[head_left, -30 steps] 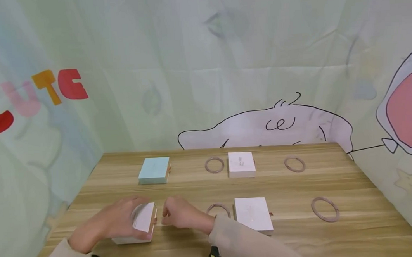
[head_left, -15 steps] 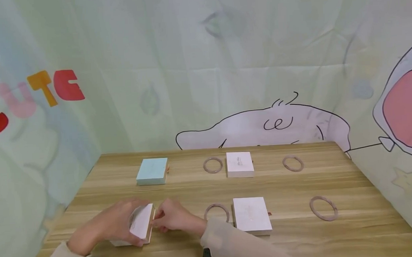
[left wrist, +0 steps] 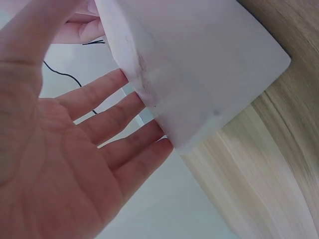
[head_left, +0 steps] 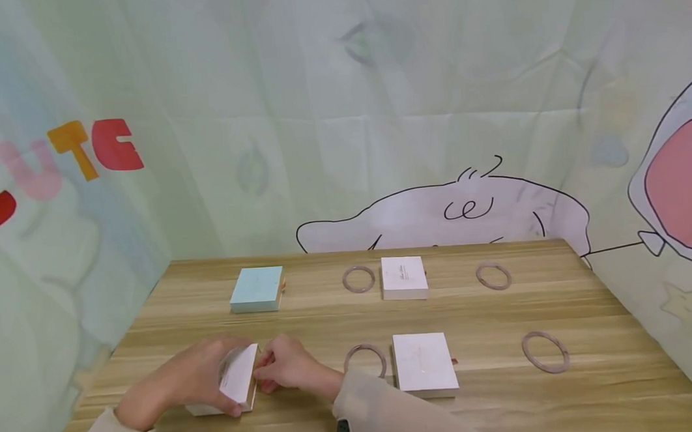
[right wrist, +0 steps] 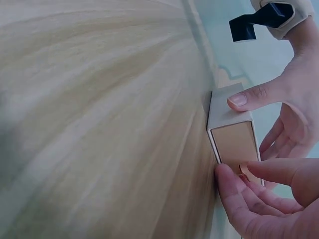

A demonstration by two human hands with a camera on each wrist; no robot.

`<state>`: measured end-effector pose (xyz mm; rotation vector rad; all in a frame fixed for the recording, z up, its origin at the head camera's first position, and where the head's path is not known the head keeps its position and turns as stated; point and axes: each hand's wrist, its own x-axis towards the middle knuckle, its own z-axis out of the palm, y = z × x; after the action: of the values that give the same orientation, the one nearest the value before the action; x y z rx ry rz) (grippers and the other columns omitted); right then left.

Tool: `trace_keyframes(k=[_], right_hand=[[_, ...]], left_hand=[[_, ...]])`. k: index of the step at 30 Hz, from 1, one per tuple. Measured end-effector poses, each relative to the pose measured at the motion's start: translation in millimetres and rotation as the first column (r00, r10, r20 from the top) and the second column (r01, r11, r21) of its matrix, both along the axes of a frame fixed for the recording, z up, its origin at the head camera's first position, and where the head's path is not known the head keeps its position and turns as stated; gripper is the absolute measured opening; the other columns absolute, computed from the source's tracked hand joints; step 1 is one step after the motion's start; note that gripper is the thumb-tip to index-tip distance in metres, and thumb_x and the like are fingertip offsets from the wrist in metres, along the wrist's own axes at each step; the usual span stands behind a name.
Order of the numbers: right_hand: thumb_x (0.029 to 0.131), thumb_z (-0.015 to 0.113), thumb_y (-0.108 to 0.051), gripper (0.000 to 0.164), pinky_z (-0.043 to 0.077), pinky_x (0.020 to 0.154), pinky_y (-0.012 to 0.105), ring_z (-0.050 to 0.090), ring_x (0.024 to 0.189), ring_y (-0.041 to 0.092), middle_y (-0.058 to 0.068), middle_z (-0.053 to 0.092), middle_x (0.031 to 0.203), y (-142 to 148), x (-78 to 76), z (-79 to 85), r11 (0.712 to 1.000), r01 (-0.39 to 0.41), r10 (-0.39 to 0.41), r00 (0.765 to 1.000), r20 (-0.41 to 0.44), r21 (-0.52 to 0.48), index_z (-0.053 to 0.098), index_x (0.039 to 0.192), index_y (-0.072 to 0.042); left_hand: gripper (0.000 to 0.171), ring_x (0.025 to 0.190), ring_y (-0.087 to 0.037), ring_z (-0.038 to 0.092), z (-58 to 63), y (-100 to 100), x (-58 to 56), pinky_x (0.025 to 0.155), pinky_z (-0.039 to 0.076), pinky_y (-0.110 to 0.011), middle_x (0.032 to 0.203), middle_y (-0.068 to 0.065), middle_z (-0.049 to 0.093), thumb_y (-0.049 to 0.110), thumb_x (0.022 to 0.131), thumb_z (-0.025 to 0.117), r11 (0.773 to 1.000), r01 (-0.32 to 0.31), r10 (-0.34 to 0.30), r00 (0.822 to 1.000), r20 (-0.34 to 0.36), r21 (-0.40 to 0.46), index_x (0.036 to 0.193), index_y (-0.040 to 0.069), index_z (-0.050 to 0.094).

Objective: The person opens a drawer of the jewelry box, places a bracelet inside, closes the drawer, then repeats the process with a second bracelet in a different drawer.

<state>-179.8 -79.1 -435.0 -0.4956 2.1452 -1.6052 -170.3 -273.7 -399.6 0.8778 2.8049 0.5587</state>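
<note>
At the near left of the table lies a small white box (head_left: 237, 381). My left hand (head_left: 198, 374) grips it from above, thumb on the near side and fingers on the far side. In the left wrist view, fingertips touch the edge of the white box (left wrist: 199, 74). At its right end my right hand (head_left: 292, 365) is close up against the box. The right wrist view shows a tan end panel (right wrist: 234, 142) inside the white cover, with a small brown ribbon tab (right wrist: 243, 170) pinched between right thumb and finger.
Behind sits a light blue box (head_left: 257, 287). Two more white boxes stand to the right, one far (head_left: 404, 275) and one near (head_left: 425, 362). Several purplish bangles lie about, including one at the near right (head_left: 545, 352). A printed curtain (head_left: 260, 149) hangs behind the table.
My right hand has moved left to the box's end, and its fingers have taken hold of the ribbon tab. The left hand keeps its grip on the box.
</note>
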Motion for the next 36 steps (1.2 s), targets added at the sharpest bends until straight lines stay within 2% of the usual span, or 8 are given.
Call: trace_keyframes(k=[7, 18, 24, 30, 36], right_hand=[[0.085, 0.069, 0.013, 0.011, 0.054, 0.050, 0.027, 0.063, 0.050, 0.020, 0.017, 0.067, 0.062, -1.5, -3.0, -7.5, 0.998, 0.031, -0.030, 1.000, 0.005, -0.061, 0.066, 0.075, 0.008], [0.083, 0.069, 0.016, 0.015, 0.055, 0.048, 0.029, 0.066, 0.051, 0.026, 0.017, 0.065, 0.060, -4.1, -1.5, -7.2, 0.993, 0.064, -0.060, 0.997, 0.043, -0.095, 0.063, 0.072, 0.008], [0.083, 0.068, 0.018, 0.016, 0.055, 0.048, 0.031, 0.065, 0.049, 0.025, 0.017, 0.064, 0.059, -5.1, 0.0, -9.0, 0.990, 0.076, -0.068, 0.995, 0.072, -0.120, 0.062, 0.071, 0.008], [0.084, 0.066, 0.019, 0.015, 0.055, 0.048, 0.030, 0.061, 0.047, 0.018, 0.018, 0.064, 0.059, -5.3, -0.7, -10.6, 0.986, 0.071, -0.055, 0.992, 0.111, -0.154, 0.062, 0.073, 0.010], [0.084, 0.064, 0.020, 0.017, 0.054, 0.047, 0.028, 0.058, 0.046, 0.014, 0.023, 0.065, 0.061, -4.9, -1.5, -11.1, 0.985, 0.051, -0.034, 0.994, 0.102, -0.166, 0.060, 0.072, 0.010]], left_hand=[[0.103, 0.096, -0.020, 0.056, -1.1, 0.1, -2.0, 0.080, 0.049, -0.041, 0.119, -0.009, 0.063, 0.051, 0.049, 0.096, 1.000, -0.012, 0.012, 1.000, 0.019, -0.011, 0.127, -0.005, 0.059], [0.101, 0.095, -0.020, 0.055, 2.1, 1.0, -0.2, 0.078, 0.048, -0.039, 0.118, -0.009, 0.062, 0.047, 0.050, 0.097, 1.000, -0.009, 0.009, 1.000, 0.023, 0.003, 0.127, -0.005, 0.058], [0.102, 0.096, -0.021, 0.054, 1.6, 0.4, 0.3, 0.079, 0.048, -0.040, 0.120, -0.010, 0.062, 0.048, 0.050, 0.097, 1.000, -0.012, 0.011, 0.999, 0.035, 0.011, 0.127, -0.005, 0.058], [0.103, 0.098, -0.022, 0.054, 2.5, -0.4, 0.4, 0.080, 0.048, -0.041, 0.123, -0.011, 0.061, 0.048, 0.051, 0.096, 1.000, -0.018, 0.018, 0.999, 0.041, -0.001, 0.130, -0.005, 0.056], [0.103, 0.098, -0.022, 0.054, 1.9, -2.5, -1.1, 0.080, 0.048, -0.040, 0.123, -0.012, 0.061, 0.050, 0.053, 0.095, 1.000, 0.010, -0.011, 0.999, 0.038, 0.012, 0.130, -0.005, 0.055]])
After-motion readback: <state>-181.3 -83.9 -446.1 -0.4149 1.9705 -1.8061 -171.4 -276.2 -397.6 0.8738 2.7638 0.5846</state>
